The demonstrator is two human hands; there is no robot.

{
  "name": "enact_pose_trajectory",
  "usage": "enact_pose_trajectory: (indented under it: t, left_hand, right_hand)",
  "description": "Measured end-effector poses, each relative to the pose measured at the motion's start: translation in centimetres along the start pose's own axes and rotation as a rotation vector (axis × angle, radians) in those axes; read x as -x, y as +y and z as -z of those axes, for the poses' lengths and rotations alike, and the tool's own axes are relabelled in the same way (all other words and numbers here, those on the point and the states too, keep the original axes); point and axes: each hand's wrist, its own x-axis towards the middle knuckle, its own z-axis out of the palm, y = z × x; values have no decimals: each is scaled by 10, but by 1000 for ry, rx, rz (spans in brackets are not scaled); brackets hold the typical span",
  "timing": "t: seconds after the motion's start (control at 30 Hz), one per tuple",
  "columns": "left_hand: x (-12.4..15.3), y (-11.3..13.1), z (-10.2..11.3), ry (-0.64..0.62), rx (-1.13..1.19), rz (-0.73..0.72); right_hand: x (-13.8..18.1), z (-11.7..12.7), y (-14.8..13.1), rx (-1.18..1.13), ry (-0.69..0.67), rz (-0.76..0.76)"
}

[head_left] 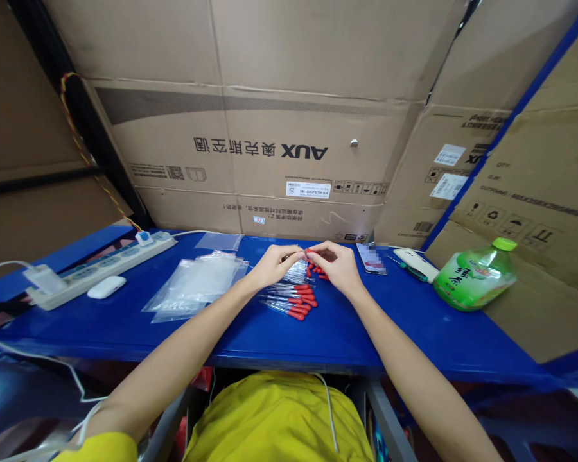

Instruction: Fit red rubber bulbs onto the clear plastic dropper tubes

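Right hand's grip (pixel 310 252) pinched on red bulb (pixel 309 251)

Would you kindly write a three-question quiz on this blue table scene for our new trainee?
1. True or false: the plastic bags lie to the left of the red-bulbed droppers on the table.

2. What colour is the cap of the bottle?
a) red
b) green
c) white

3. Which is nearer to the right hand: the phone or the bottle?

Key: 1. True. 2. b. 3. The phone.
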Motion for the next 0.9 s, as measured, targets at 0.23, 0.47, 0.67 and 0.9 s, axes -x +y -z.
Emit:
enact_pose_trajectory:
  t: [0.23, 0.47, 0.67, 0.9]
  left_hand:
    - [0, -6, 2, -35, 0, -53]
    - [-1, -10, 9, -129, -167, -148]
    - [0, -12, 12, -201, -386, -229]
    - [-2, -12, 12, -124, -337, -195]
  right_hand:
    - [-1, 3, 10, 31, -51, 22]
    - [-1, 6, 12, 178, -98, 133]
    - [-2, 7, 13, 383, -174, 321]
    - [-4, 8, 17, 238, -102, 144]
